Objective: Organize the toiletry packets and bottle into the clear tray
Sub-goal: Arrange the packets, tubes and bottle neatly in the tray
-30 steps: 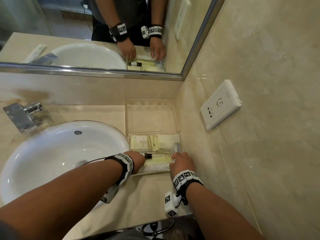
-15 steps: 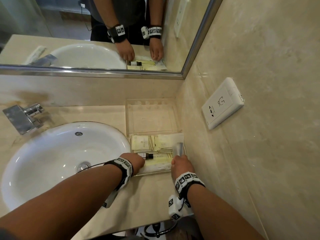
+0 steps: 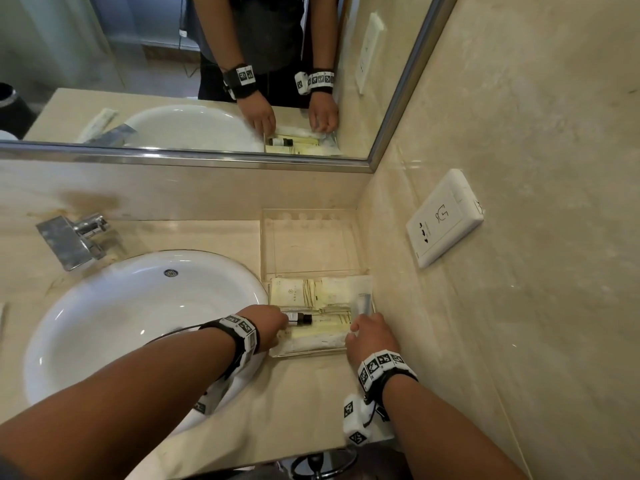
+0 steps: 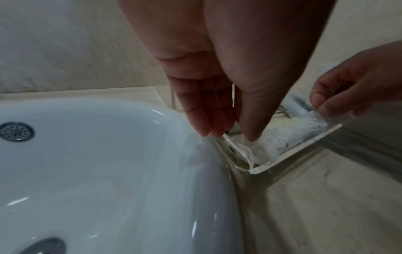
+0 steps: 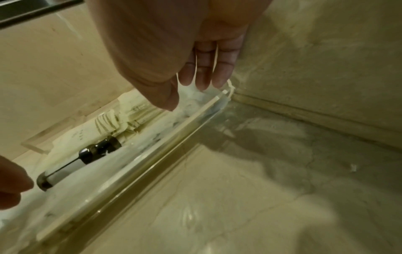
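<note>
Clear tray [image 3: 313,353] between sink [image 3: 104,323], wall [image 3: 485,306]

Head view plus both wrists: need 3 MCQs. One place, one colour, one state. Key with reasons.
1. Where does the clear tray sit?
A. inside the sink
B. on the counter between the sink and the side wall
C. on the floor

2. What colour is the cap of the small bottle?
A. dark
B. red
C. yellow

3. How does the bottle lie?
A. upright on the counter
B. lifted clear of the tray
C. on its side on the packets

Key: B, the tray's corner meets the sink rim, wall on the other side; A, the right wrist view shows a dark cap; C, it rests flat across the packets in the tray.
</note>
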### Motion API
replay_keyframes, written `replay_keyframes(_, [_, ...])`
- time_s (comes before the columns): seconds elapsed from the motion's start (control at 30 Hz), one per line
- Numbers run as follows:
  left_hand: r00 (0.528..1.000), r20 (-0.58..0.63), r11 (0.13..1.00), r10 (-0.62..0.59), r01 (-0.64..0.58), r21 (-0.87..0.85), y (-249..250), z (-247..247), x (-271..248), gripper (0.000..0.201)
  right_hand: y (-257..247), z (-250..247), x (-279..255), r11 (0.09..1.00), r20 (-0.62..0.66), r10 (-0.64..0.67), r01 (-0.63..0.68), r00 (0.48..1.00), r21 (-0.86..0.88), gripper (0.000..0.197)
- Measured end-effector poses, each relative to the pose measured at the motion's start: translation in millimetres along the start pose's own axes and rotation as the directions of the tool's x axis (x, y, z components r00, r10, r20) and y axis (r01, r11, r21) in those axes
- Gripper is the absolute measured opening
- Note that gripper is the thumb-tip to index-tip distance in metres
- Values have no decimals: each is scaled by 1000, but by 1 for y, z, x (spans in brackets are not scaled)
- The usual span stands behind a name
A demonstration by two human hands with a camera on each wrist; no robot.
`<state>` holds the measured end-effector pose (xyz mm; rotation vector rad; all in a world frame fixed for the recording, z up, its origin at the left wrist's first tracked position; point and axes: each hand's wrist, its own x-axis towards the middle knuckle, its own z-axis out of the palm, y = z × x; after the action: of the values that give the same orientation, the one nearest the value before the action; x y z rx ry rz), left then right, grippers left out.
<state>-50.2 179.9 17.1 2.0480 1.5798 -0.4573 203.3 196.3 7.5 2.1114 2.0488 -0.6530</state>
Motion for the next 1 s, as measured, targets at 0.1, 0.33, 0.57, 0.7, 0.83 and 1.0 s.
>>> replay_keyframes(0.1, [999, -30, 1000, -15, 15, -10, -2, -7, -8, 37, -12, -8, 0, 999, 3, -32, 31, 999, 22, 18])
replay_keyframes(0.33, [979, -119, 969, -168, 142, -200, -27, -14, -39, 33, -77, -15, 2, 972, 62, -232, 229, 971, 45, 21])
replay_keyframes(0.57, [905, -136, 855, -403, 319, -409, -96, -6, -97, 28, -176, 7, -13, 914, 137, -406, 403, 903, 53, 25])
replay_keyframes(0.7, [844, -133, 778, -520, 403, -482, -146, 10, -144, 26, -245, 25, -33, 840, 195, -534, 543, 822, 10, 27])
replay_keyframes(0.83, [788, -121, 705, -604, 457, -542, -183, 28, -183, 26, -296, 40, -49, 780, 228, -607, 626, 762, -14, 25])
replay_keyframes(1.0, [700, -82, 587, -710, 523, -617, -234, 59, -247, 27, -362, 64, -73, 710, 298, -659, 702, 690, -55, 26])
